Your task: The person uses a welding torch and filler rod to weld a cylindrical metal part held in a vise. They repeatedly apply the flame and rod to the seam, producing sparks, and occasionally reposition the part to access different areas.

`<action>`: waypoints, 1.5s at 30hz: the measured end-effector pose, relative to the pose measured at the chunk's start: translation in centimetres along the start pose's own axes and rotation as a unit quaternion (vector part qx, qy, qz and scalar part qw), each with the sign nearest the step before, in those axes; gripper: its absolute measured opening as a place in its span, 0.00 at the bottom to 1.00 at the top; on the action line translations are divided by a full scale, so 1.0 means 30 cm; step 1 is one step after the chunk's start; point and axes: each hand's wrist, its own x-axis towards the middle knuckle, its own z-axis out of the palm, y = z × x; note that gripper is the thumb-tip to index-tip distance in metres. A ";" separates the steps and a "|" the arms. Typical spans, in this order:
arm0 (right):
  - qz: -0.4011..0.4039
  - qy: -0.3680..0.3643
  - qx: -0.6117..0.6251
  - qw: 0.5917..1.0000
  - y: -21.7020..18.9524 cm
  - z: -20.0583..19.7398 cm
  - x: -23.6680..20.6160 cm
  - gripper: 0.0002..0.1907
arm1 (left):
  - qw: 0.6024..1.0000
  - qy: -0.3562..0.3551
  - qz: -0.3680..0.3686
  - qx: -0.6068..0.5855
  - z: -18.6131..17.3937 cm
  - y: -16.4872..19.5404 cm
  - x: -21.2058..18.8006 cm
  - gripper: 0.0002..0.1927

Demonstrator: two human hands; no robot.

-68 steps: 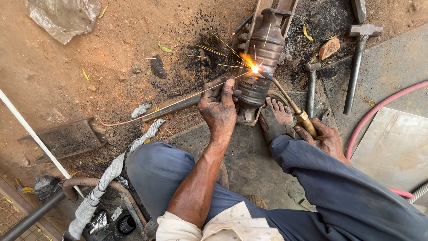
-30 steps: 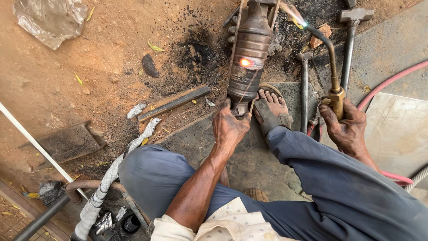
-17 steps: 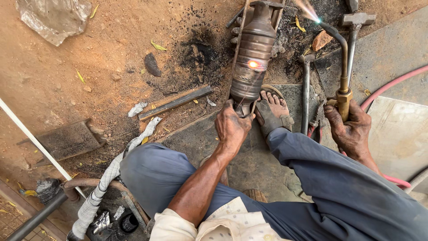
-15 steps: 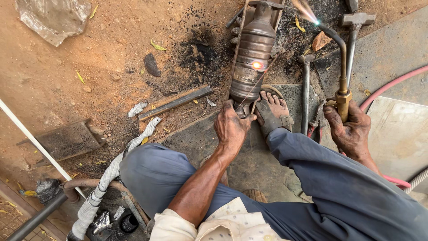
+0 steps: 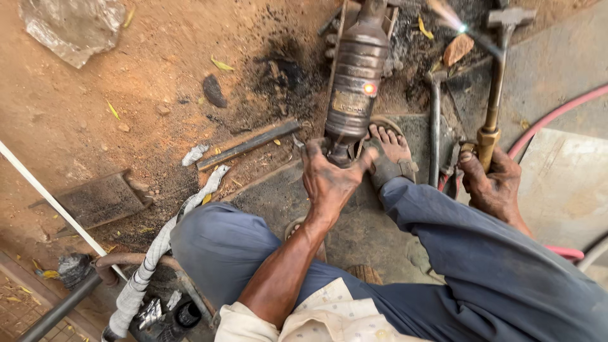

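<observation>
While the person sits low on the reddish-brown dirt ground, the blue trousers fill the lower frame from four to eight o'clock. At twelve o'clock lies the ribbed, rusty-brown metal cylinder with narrowed ends, a small orange-red glowing spot on its side. A sandalled foot rests touching its near end. The left hand, at the centre, is closed around that narrow near end, thumb spread toward the foot. At three o'clock the right hand grips the brass handle of the long gas cutting torch, whose lit tip burns at one o'clock, well apart from the cylinder. A red rubber hose curves past at two o'clock. A flat dark metal bar lies at eleven o'clock from the left hand.
</observation>
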 end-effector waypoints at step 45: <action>-0.038 -0.170 -0.104 0.979 0.047 0.100 0.002 0.13 | 0.931 0.112 0.083 -0.338 -0.104 0.127 0.135 0.08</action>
